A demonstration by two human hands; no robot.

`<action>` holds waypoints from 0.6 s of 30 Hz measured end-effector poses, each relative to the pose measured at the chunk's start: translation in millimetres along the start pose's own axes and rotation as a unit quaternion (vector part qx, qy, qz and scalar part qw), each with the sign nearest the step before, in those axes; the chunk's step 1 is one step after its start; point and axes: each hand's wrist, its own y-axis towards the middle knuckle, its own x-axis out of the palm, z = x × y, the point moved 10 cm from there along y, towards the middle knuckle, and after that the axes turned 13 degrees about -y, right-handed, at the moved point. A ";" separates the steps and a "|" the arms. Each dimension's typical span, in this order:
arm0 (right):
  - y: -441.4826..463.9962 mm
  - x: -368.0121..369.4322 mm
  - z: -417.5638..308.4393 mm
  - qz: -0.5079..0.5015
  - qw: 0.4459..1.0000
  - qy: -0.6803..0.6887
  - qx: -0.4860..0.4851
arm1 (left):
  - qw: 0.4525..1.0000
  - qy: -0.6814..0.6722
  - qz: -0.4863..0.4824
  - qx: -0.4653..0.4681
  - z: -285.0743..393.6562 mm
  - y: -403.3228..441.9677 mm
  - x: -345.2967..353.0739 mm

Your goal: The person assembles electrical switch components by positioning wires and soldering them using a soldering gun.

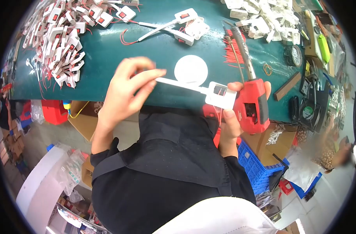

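Observation:
My right hand grips a red soldering gun with a long metal barrel pointing away from me. Between the same hand's thumb and finger sits a white plastic switch housing with a rectangular opening. From the housing a thin white stem runs left, and red wires hang below it. My left hand is closed, its thumb and forefinger at the stem's free end. Motion blurs those fingertips slightly. Just beyond the stem lies a round white disc on the green table mat.
A heap of white switch housings with red switches covers the left. A few finished-looking ones lie at the back middle. Red wires, white plastic parts and a wooden block are on the right. A blue crate stands below.

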 end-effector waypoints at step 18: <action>-35.5 43.6 -10.0 -0.181 0.978 -0.056 -0.088 | 0.970 -0.179 0.163 0.026 30.4 0.3 27.1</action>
